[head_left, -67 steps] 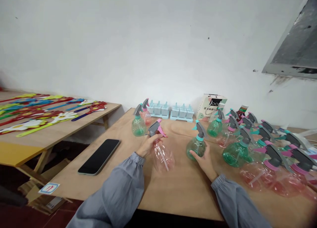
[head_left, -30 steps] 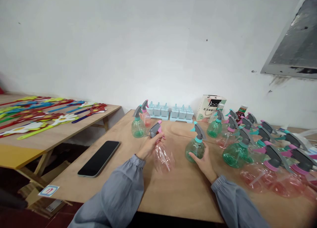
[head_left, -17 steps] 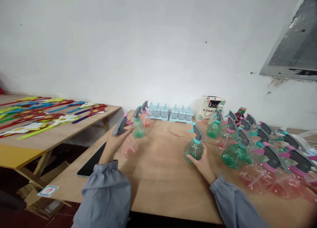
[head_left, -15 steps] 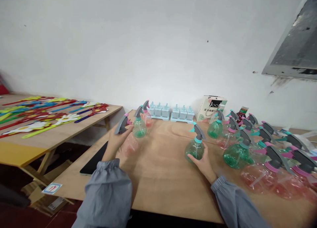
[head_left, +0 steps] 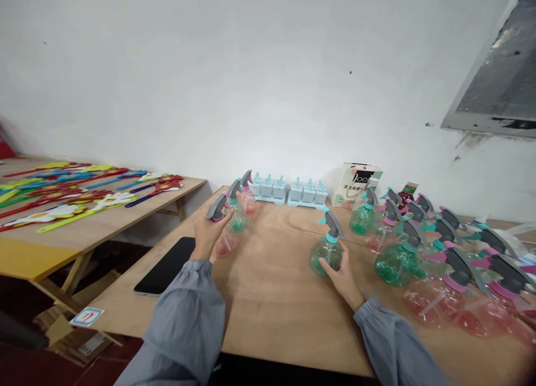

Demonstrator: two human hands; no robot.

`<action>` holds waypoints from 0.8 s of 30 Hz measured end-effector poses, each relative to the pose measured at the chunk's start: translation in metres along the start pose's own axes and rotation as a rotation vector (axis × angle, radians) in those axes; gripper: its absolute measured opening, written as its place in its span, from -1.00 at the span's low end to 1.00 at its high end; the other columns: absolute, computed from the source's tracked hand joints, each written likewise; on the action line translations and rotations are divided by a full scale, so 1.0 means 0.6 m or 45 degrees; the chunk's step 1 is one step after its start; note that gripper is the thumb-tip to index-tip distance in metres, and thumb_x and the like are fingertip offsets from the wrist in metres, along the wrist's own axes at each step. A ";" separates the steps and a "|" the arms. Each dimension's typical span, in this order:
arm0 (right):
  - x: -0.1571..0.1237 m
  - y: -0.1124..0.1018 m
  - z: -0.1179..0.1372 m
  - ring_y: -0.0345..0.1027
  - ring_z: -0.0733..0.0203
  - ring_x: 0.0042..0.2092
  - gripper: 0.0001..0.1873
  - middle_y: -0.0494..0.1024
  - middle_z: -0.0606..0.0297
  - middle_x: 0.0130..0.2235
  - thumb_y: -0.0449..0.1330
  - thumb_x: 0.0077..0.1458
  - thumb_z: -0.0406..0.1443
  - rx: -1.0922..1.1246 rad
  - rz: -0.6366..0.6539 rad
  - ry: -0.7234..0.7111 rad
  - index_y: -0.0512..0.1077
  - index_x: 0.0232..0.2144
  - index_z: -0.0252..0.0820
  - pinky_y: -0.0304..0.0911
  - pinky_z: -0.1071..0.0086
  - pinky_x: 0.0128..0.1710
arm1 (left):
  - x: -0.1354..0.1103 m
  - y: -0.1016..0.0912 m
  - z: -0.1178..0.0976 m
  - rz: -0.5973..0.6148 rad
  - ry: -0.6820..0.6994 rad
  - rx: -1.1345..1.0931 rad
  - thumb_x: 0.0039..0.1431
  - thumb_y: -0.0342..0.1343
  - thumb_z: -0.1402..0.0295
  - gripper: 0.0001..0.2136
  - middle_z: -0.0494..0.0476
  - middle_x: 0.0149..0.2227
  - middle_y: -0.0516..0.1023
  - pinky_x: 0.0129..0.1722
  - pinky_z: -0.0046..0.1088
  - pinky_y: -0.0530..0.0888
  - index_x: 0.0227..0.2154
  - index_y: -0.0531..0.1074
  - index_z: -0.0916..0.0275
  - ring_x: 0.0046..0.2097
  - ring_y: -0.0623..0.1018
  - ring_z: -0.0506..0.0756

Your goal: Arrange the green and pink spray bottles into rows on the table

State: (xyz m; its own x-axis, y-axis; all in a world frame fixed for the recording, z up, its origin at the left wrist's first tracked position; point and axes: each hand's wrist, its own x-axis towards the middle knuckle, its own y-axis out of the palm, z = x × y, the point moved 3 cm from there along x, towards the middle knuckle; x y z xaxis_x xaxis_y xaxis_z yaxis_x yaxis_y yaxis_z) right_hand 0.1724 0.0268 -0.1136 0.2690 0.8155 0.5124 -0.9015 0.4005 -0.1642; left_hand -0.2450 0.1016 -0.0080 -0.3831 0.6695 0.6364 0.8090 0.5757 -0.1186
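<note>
phone [head_left: 164,266] on table [head_left: 288,319], left of left hand [head_left: 207,234] | 3 spray bottles [head_left: 238,217] in line, nearest at left hand | 2 mould trays [head_left: 268,190] by wall [head_left: 268,84] | box [head_left: 349,187] right of trays | right hand [head_left: 343,275]'s bottle [head_left: 321,253] left of bottle cluster [head_left: 400,263] | clappers [head_left: 113,200] on side table [head_left: 48,263]

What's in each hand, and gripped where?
Left hand: a pink spray bottle, at the neck. Right hand: a green spray bottle, around the side of its round body.
</note>
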 end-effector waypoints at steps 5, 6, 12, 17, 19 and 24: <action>0.001 -0.001 0.005 0.42 -0.19 0.25 -0.07 0.46 -0.04 0.25 0.42 0.00 0.18 -0.004 -0.016 -0.003 0.22 0.25 -0.07 0.31 -0.22 0.31 | -0.003 -0.010 0.012 -0.255 0.116 0.097 -0.07 0.41 -0.16 -0.15 0.37 0.14 0.53 0.15 -0.05 0.52 0.19 0.36 0.27 0.12 0.59 0.35; 0.001 -0.001 0.005 0.42 -0.18 0.25 -0.07 0.46 -0.03 0.25 0.43 -0.01 0.18 -0.007 -0.018 -0.001 0.22 0.25 -0.07 0.30 -0.22 0.31 | -0.008 -0.019 0.012 -0.365 0.154 0.095 -0.09 0.41 -0.20 -0.06 0.46 0.24 0.43 0.20 0.02 0.48 0.24 0.29 0.27 0.22 0.52 0.42; -0.006 0.004 0.003 0.41 -0.22 0.25 -0.02 0.46 -0.01 0.21 0.48 -0.13 0.22 -0.005 0.054 -0.017 0.23 0.19 -0.05 0.30 -0.23 0.31 | -0.094 0.000 -0.048 -0.194 0.256 -0.149 -0.11 0.45 -0.20 -0.25 0.30 0.23 0.43 0.37 0.21 0.28 0.09 0.40 0.06 0.44 0.23 0.55; -0.025 0.018 0.012 0.47 -0.24 0.20 0.01 0.51 0.03 0.16 0.52 -0.16 0.18 0.023 0.269 -0.071 0.23 0.20 -0.03 0.41 -0.18 0.23 | -0.216 0.142 -0.159 0.706 0.149 -0.498 -0.06 0.52 0.08 -0.11 0.41 0.35 0.37 0.37 0.12 0.31 0.33 0.28 0.12 0.38 0.38 0.47; -0.029 0.021 0.019 0.49 -0.25 0.17 -0.01 0.52 0.05 0.13 0.53 -0.16 0.17 0.016 0.313 -0.123 0.26 0.19 -0.04 0.44 -0.15 0.20 | -0.246 0.189 -0.187 0.871 0.043 -0.572 -0.10 0.55 0.09 0.05 0.46 0.43 0.23 0.46 0.18 0.15 0.42 0.13 0.15 0.50 0.17 0.50; -0.026 0.024 0.045 0.46 -0.28 0.20 0.00 0.52 0.02 0.13 0.49 -0.17 0.27 -0.106 0.387 -0.211 0.31 0.17 -0.07 0.41 -0.19 0.24 | -0.252 0.237 -0.202 0.881 -0.112 -0.628 0.04 0.47 0.18 -0.16 0.35 0.35 0.35 0.50 0.11 0.06 0.36 0.22 0.10 0.48 0.21 0.41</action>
State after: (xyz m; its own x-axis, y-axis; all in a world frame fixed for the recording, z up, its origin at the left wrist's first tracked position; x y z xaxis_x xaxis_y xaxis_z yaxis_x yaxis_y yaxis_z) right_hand 0.1459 0.0087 -0.1014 -0.0721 0.8267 0.5580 -0.8993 0.1880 -0.3948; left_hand -0.0178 0.0253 -0.0289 0.2518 0.8410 0.4788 0.9674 -0.2324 -0.1004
